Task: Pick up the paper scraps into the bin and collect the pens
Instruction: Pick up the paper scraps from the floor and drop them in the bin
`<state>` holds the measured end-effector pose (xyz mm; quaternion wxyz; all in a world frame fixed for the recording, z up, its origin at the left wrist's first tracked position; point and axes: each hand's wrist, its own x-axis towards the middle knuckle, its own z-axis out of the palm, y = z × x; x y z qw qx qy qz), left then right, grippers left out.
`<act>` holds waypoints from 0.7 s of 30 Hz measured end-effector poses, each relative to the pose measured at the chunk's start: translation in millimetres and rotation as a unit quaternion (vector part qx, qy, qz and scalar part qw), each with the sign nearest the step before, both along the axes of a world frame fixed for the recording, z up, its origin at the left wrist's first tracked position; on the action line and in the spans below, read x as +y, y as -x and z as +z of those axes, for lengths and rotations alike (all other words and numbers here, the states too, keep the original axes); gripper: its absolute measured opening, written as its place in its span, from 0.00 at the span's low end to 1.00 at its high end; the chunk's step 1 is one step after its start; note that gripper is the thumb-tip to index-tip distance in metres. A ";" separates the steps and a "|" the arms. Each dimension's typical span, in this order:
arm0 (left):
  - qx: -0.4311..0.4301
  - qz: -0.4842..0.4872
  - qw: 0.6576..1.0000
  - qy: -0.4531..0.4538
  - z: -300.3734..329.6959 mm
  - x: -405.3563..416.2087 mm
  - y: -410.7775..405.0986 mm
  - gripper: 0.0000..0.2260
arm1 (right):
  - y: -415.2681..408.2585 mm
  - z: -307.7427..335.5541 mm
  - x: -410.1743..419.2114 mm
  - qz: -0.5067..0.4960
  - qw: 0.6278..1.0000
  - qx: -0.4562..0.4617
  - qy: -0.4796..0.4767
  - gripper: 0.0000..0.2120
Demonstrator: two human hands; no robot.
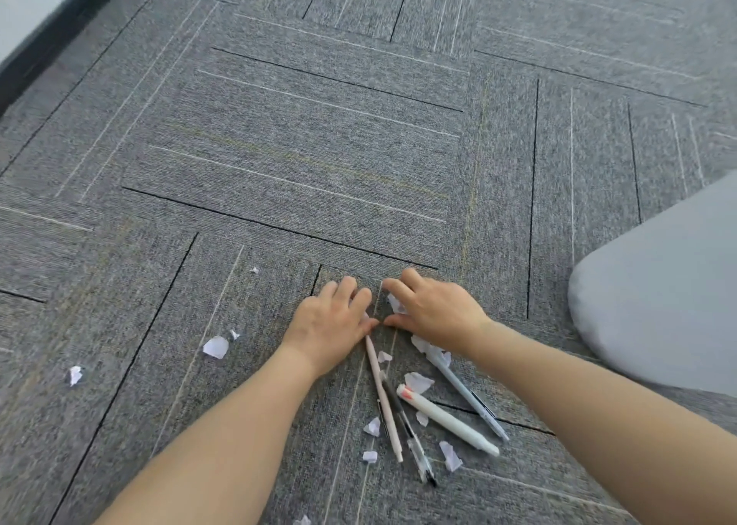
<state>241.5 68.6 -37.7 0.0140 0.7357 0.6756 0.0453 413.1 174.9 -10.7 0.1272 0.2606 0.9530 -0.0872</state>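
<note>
My left hand (331,321) rests palm down on the grey carpet, fingers spread, its thumb touching the top end of a beige pen (385,401). My right hand (434,309) lies beside it, thumb and forefinger apart around a white paper scrap (395,304) on the carpet. Below the hands lie a black and clear pen (412,441), a thick white pen (446,419) and a grey-blue pen (466,397). Several more scraps are scattered among the pens, and one larger scrap (216,347) lies to the left. No bin is in view.
A smooth, rounded grey object (658,305) fills the right edge. Small scraps lie at the far left (75,375) and farther out (254,270). A dark baseboard (52,34) runs along the wall at the top left.
</note>
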 end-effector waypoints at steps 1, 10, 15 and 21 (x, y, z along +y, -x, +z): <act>-0.006 -0.004 1.000 -0.008 -1.0 2.2 1.4 0.16 | 0.1 -1.9 3.1 0.020 1.000 0.004 -0.002 0.24; -0.030 -0.019 0.999 -0.038 -4.3 18.4 8.4 0.11 | -1.3 -16.8 11.2 0.022 0.994 0.102 -0.029 0.14; -0.103 0.009 0.993 -0.049 1.3 4.2 17.0 0.14 | -33.0 -6.6 4.5 -0.155 0.964 0.217 -0.005 0.06; -0.129 0.039 0.989 -0.064 6.7 -29.7 15.1 0.13 | -73.9 -10.9 -14.8 0.007 0.992 0.125 -0.007 0.04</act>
